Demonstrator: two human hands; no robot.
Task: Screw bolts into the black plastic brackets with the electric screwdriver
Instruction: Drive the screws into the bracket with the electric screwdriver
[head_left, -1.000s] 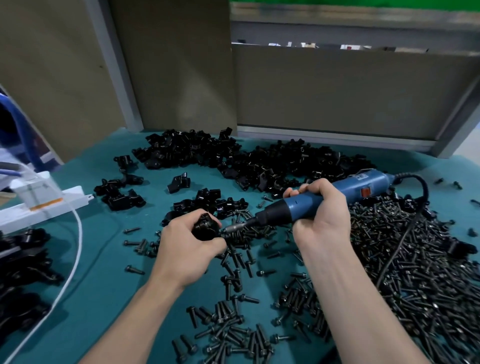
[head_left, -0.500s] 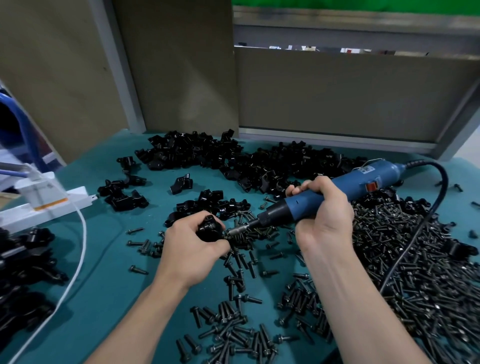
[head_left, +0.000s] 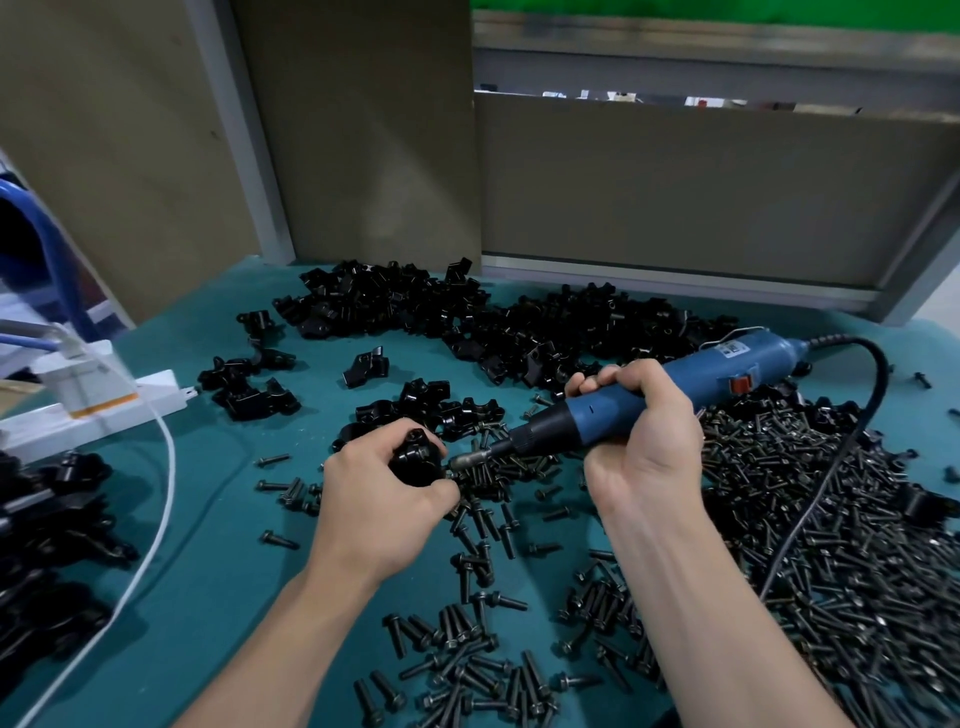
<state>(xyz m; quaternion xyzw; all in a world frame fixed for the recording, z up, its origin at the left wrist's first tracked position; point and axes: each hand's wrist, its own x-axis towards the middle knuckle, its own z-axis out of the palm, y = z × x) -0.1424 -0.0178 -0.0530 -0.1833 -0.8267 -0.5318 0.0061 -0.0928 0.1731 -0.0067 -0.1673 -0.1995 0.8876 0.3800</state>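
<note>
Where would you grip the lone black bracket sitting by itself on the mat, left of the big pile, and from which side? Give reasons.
Pinch the lone bracket across its chunky middle, coming down from above. It sits apart with bare mat all round, so there is room on both flanks; the raised tab at its upper right looks too thin for a sure hold.

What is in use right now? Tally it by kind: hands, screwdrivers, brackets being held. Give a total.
Hands: 2 (left hand, right hand)
Electric screwdriver: 1, gripped by the right hand
Held bracket: 1, gripped by the left hand
Total: 4
</note>
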